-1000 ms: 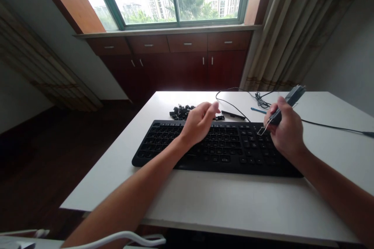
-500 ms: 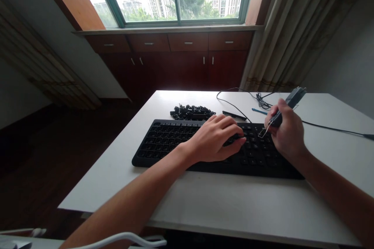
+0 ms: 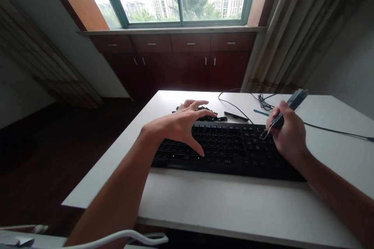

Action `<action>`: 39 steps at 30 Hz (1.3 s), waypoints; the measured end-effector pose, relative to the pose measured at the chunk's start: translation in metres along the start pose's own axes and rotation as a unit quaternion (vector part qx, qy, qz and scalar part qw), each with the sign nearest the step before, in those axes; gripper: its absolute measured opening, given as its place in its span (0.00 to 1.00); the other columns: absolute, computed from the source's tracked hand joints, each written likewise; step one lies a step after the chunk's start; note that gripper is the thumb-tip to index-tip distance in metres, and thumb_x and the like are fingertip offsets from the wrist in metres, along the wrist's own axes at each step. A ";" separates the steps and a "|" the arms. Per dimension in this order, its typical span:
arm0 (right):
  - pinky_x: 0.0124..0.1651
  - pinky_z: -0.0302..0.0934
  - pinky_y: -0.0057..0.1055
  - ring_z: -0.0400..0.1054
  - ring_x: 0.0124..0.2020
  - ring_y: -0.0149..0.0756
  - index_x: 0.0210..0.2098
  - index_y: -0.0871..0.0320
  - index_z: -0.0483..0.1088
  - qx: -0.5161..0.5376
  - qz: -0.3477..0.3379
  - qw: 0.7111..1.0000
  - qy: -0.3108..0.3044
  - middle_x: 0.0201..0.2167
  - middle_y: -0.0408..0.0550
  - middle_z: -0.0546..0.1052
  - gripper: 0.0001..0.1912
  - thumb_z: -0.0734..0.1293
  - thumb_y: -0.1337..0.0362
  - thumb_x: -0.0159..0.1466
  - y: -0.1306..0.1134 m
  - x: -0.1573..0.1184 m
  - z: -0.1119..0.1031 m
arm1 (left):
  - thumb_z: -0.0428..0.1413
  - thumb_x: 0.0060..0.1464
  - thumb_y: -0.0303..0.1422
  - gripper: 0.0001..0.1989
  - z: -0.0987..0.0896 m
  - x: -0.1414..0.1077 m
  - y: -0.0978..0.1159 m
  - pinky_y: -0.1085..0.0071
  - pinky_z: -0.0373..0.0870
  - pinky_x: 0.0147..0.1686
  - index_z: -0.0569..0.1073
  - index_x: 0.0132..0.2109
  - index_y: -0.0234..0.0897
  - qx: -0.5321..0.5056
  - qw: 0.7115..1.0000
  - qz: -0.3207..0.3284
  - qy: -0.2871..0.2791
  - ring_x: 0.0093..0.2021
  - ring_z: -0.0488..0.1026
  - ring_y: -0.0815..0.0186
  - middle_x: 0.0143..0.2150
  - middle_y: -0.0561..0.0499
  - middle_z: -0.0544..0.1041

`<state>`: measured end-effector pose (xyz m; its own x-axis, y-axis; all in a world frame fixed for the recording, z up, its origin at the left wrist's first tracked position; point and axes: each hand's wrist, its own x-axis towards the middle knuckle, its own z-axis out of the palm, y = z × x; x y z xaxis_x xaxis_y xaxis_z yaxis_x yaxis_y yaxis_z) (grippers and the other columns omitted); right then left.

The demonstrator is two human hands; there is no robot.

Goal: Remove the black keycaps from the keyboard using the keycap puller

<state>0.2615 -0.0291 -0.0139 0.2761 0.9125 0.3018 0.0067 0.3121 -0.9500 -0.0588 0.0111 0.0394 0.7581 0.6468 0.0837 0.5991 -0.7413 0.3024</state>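
A black keyboard (image 3: 228, 140) lies on the white table, with many key positions in its left and middle parts bare of keycaps. Above its left half, my left hand (image 3: 178, 126) is held with fingers spread, nothing in them. Just beyond those fingers sits a heap of loose black keycaps (image 3: 209, 113), partly hidden by the hand. My right hand (image 3: 289, 132) is wrapped around a grey keycap puller (image 3: 295, 100). The puller's wire loop points down over the number keys at the right end, where some caps are still on.
Behind the keyboard lie a long black bar (image 3: 236, 116) and a thin blue stick (image 3: 261, 112). A black cable (image 3: 336, 127) runs across the white table (image 3: 222, 198). At the lower left, a white curved tube (image 3: 122, 234) crosses near my left forearm.
My left hand has moved left from the middle of the keyboard towards the keycap heap, and its fingers have spread. A few caps now lie at the heap's right edge. My right hand keeps its hold.
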 end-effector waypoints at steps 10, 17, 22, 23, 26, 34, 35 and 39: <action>0.18 0.45 0.39 0.55 0.14 0.33 0.25 0.50 0.68 0.048 0.037 0.997 0.049 0.16 0.42 0.63 0.19 0.68 0.46 0.65 -0.002 0.001 0.002 | 0.74 0.32 0.55 0.57 -0.002 -0.005 0.001 0.34 0.63 0.61 0.59 0.69 0.60 0.014 0.998 -0.024 -0.049 0.74 0.41 0.33 0.77 0.47 0.46; 0.17 0.47 0.37 0.55 0.14 0.33 0.25 0.50 0.68 0.036 0.032 0.998 0.047 0.17 0.42 0.62 0.20 0.68 0.45 0.65 -0.004 -0.001 0.003 | 0.74 0.34 0.55 0.54 -0.002 -0.005 0.001 0.38 0.65 0.61 0.62 0.68 0.59 -0.010 0.999 -0.006 -0.033 0.73 0.47 0.35 0.76 0.47 0.50; 0.16 0.50 0.35 0.55 0.14 0.32 0.26 0.51 0.67 0.022 0.040 0.998 0.041 0.17 0.42 0.63 0.21 0.67 0.43 0.65 -0.006 -0.003 0.007 | 0.63 0.57 0.52 0.30 0.012 0.015 0.023 0.52 0.68 0.62 0.69 0.62 0.50 -0.096 0.993 0.037 0.051 0.68 0.61 0.50 0.68 0.46 0.65; 0.16 0.50 0.34 0.56 0.15 0.31 0.26 0.52 0.67 0.015 0.042 0.998 0.043 0.17 0.42 0.64 0.21 0.67 0.43 0.65 -0.007 -0.004 0.008 | 0.61 0.60 0.50 0.26 0.017 0.020 0.030 0.54 0.69 0.61 0.70 0.61 0.47 -0.107 0.991 0.047 0.071 0.65 0.64 0.53 0.65 0.46 0.68; 0.17 0.51 0.30 0.57 0.16 0.29 0.27 0.54 0.67 -0.035 0.050 0.997 0.046 0.19 0.41 0.65 0.23 0.66 0.42 0.66 -0.010 -0.008 0.011 | 0.59 0.63 0.47 0.22 0.035 0.030 0.048 0.55 0.69 0.59 0.72 0.58 0.42 -0.092 0.987 0.081 0.104 0.60 0.69 0.54 0.60 0.45 0.72; 0.21 0.54 0.28 0.60 0.18 0.31 0.31 0.55 0.67 -0.170 -0.004 0.985 0.013 0.19 0.39 0.66 0.17 0.62 0.50 0.69 -0.016 -0.012 0.011 | 0.55 0.66 0.50 0.22 0.064 0.034 0.071 0.55 0.68 0.56 0.74 0.54 0.38 0.013 0.984 0.117 0.133 0.54 0.71 0.54 0.55 0.45 0.76; 0.21 0.55 0.29 0.61 0.18 0.32 0.31 0.55 0.67 -0.176 -0.005 0.984 0.010 0.19 0.39 0.67 0.17 0.62 0.50 0.70 -0.015 -0.012 0.010 | 0.54 0.66 0.50 0.22 0.066 0.034 0.073 0.55 0.68 0.55 0.74 0.54 0.38 0.015 0.984 0.116 0.133 0.53 0.72 0.54 0.55 0.45 0.77; 0.24 0.57 0.31 0.64 0.21 0.35 0.33 0.54 0.68 -0.184 -0.030 0.982 -0.017 0.22 0.42 0.70 0.16 0.61 0.50 0.70 -0.010 -0.011 0.007 | 0.53 0.67 0.49 0.20 0.069 0.035 0.077 0.56 0.69 0.52 0.75 0.53 0.38 0.013 0.983 0.111 0.146 0.52 0.73 0.55 0.54 0.46 0.77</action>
<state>0.2513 -0.0402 -0.0071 0.2323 0.9054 0.3553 0.3715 0.2550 -0.8927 0.0320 -0.0359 0.0000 0.7661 0.4903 0.4155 0.4373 -0.8715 0.2220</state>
